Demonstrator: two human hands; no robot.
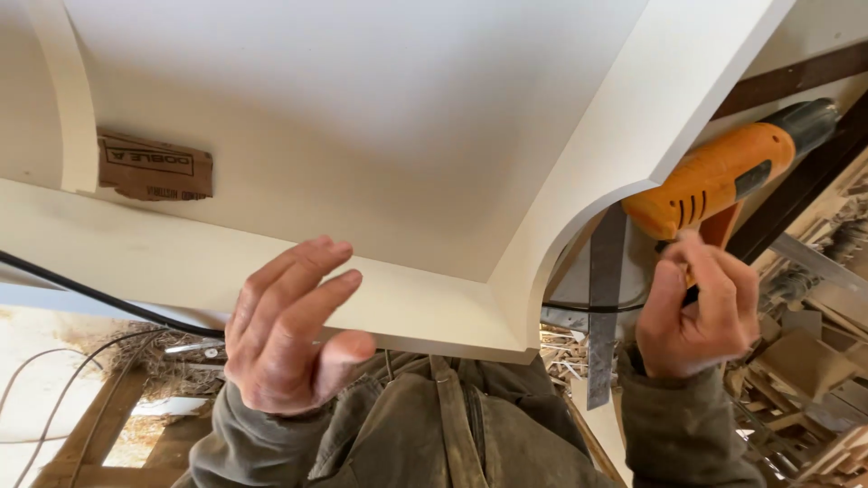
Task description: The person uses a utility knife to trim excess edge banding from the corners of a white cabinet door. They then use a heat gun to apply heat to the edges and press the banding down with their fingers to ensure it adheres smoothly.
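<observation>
Orange power drill (723, 172) sits at right, just beside the curved inner corner of the cream framed panel (380, 117), its dark rear end pointing up-right. Right hand (696, 312) has its grip closed around the drill's handle below the body. Left hand (289, 325) is open, fingers spread and loose, holding nothing, fingertips at the panel's lower frame edge. Metal ruler (604, 307) hangs behind the panel, near the right hand. Black cable (99, 296) runs at left. Brown cardboard scrap (155, 167) is stuck to the panel, upper left.

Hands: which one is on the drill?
The right hand, fingers curled at the orange drill by the panel's curved corner. The left hand is open, holding nothing, in front of the white panel edge.
</observation>
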